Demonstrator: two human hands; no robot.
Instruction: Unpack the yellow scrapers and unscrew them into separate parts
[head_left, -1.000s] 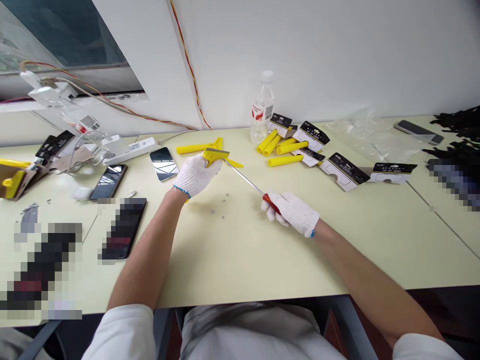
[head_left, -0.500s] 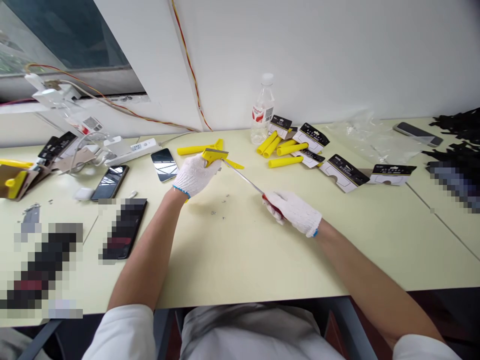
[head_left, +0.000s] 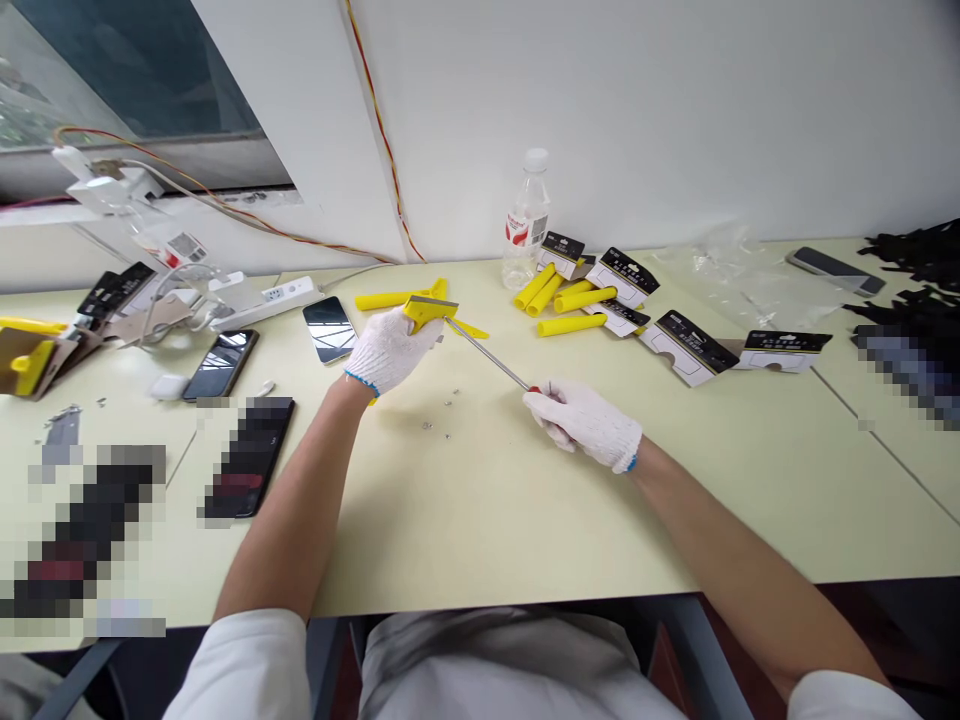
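In a white knitted glove, my left hand (head_left: 386, 352) is closed round a yellow scraper (head_left: 424, 313) with a thin metal blade along its head. My right hand (head_left: 586, 424), gloved too, grips a screwdriver (head_left: 492, 357) by its red handle, most of which the fingers hide. The long metal shaft slants up to the left, and its tip meets the scraper head near the blade. Several tiny screws (head_left: 427, 426) lie on the table below. Just behind my left hand rests another yellow scraper part (head_left: 390, 299), partly covered by the held one.
Yellow handles (head_left: 571, 325) and black-and-white cardboard packages (head_left: 688, 347) lie at the back right, beside a plastic bottle (head_left: 525, 225). A clear bag (head_left: 739, 275) is farther right. On the left are phones (head_left: 330, 329), a power strip (head_left: 279, 296) and cables.
My right hand's fingers have shifted round the screwdriver, so less of the red handle shows. My left hand and the scraper stay almost where they were.
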